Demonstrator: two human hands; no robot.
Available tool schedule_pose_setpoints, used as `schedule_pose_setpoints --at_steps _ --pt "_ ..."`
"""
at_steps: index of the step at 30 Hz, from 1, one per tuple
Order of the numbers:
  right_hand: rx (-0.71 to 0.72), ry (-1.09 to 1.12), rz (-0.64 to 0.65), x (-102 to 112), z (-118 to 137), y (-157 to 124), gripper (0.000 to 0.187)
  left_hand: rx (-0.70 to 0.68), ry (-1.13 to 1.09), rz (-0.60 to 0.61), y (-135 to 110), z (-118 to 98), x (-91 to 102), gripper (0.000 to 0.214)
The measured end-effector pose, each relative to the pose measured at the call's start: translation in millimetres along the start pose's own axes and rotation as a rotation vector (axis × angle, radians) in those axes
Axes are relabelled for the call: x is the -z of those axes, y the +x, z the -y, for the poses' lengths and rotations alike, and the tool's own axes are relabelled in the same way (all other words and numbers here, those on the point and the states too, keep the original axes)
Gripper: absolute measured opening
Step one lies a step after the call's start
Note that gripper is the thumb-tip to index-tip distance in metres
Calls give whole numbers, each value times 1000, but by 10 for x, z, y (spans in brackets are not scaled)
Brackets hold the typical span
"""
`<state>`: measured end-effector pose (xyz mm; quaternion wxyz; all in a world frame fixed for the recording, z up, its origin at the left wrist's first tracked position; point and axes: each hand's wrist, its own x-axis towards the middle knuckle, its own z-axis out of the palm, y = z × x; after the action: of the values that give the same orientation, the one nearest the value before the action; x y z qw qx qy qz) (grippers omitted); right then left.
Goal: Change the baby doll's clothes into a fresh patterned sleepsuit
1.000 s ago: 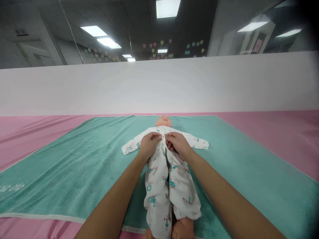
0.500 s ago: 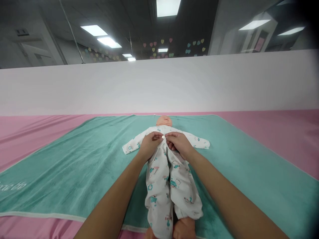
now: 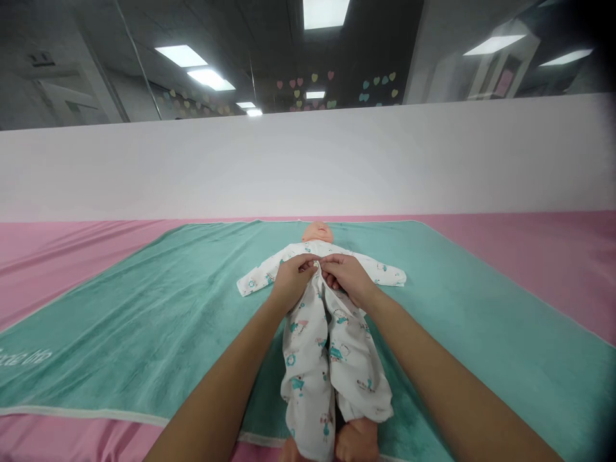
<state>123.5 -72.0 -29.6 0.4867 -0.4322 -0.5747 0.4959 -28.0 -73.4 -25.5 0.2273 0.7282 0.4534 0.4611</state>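
Note:
A baby doll lies on its back on a teal towel, head away from me, bare feet nearest me. It wears a white romper with teal and pink prints, sleeves spread out to both sides. My left hand and my right hand meet at the doll's chest. Each pinches one edge of the romper's front opening, fingertips touching at the middle. The fastener between my fingers is hidden.
The teal towel lies on a pink sheet that covers the surface. A white wall panel runs along the far edge, with a dark reflective window above it.
My hands stay at the doll's chest. The small round snap that showed between my fingertips half a second ago is now covered by my fingers.

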Motion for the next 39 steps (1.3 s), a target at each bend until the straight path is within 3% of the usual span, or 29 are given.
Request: schedule_pose_setpoints --at_steps 5,26,39 --pt "4 -4 -4 4 -25 7 13 -36 44 7 3 -12 -6 30" --pt "-9 -4 -27 -2 -9 3 15 151 -32 -75 -8 -152 -59 12" --pt "-6 -5 -22 -6 -24 8 16 227 1 -92 45 -97 -83 27"
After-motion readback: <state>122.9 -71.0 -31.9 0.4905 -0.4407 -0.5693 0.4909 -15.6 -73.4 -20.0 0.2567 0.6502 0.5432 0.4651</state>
